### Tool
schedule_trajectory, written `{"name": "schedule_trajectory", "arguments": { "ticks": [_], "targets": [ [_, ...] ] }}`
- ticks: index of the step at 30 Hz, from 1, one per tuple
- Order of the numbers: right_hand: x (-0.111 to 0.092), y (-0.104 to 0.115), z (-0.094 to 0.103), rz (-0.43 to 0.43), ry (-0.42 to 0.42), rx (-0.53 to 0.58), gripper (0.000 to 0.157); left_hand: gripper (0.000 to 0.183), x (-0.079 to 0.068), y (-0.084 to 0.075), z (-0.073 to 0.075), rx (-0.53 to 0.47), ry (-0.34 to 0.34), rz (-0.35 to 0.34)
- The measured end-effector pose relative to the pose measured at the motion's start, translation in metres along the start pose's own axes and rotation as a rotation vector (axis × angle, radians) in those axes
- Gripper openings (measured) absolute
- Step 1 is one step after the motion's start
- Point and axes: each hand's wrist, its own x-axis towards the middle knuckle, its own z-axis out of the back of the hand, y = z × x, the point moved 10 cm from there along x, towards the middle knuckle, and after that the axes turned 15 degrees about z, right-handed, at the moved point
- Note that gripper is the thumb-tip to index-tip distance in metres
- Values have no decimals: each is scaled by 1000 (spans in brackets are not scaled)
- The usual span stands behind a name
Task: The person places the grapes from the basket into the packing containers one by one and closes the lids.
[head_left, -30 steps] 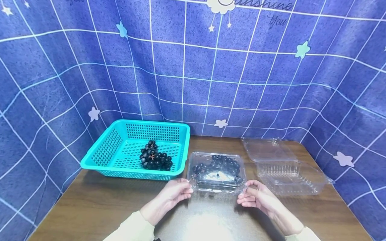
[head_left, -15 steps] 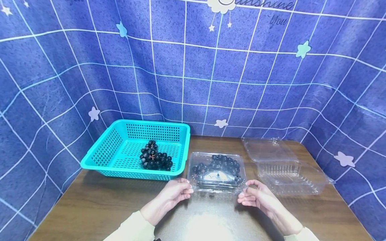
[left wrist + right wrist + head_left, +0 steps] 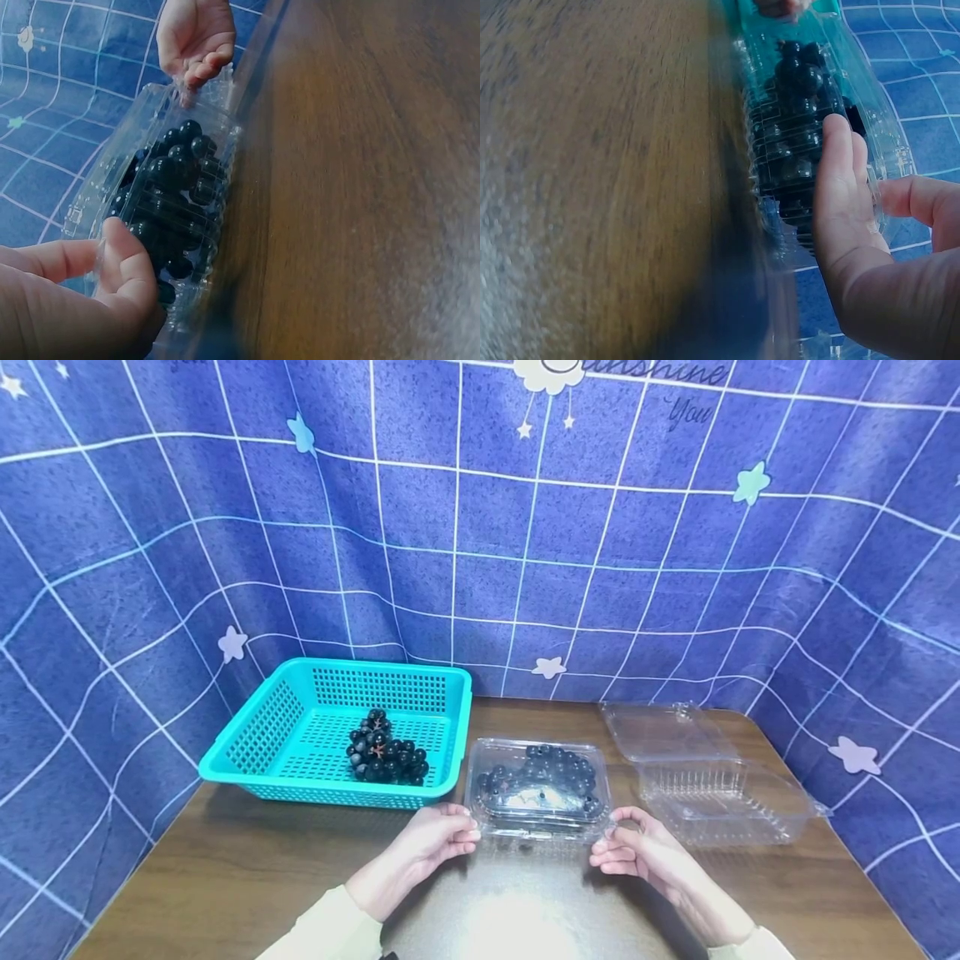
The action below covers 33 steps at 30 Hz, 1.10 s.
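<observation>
A clear plastic clamshell box with its lid down stands on the table in front of me. Dark grapes fill much of it. My left hand pinches the box's near left corner at the rim. At the near right corner, my right hand pinches the rim between thumb and fingers. The left wrist view shows the left hand with thumb and a finger on the lid's edge, and the grapes through the side wall. The right hand hides part of the box in its own wrist view.
A turquoise basket with a bunch of dark grapes stands to the left. On the right lies another clear clamshell box, its lid folded back. A blue checked curtain rises behind the wooden table.
</observation>
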Motion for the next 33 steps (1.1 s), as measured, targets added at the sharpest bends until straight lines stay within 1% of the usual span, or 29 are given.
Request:
{"name": "schedule_trajectory", "arguments": {
  "ticks": [3,8,13,17,22,28,31,33],
  "targets": [
    [-1,0,0,-4,-5,-16,31,12,-2,-1,0,5,12,-3],
    [-4,2,4,-15,-39,-48,35,14,-3,-2,-1,38,22,-14],
    [-7,5,7,-29,-60,-84,46,24,-5,-4,1,116,0,-35],
    [-8,11,10,-17,-79,-147,55,28,-9,-9,4,197,-30,-65],
    [-10,21,14,15,-106,-258,55,31,-16,-18,6,319,-61,-121],
    [-13,33,11,74,-94,-377,52,34,-30,-27,6,493,-114,-178],
    [-15,40,12,83,-129,-476,49,34,-39,-34,6,608,-167,-230],
    [-17,45,13,88,-155,-550,47,33,-46,-39,6,697,-204,-280]
  ]
}}
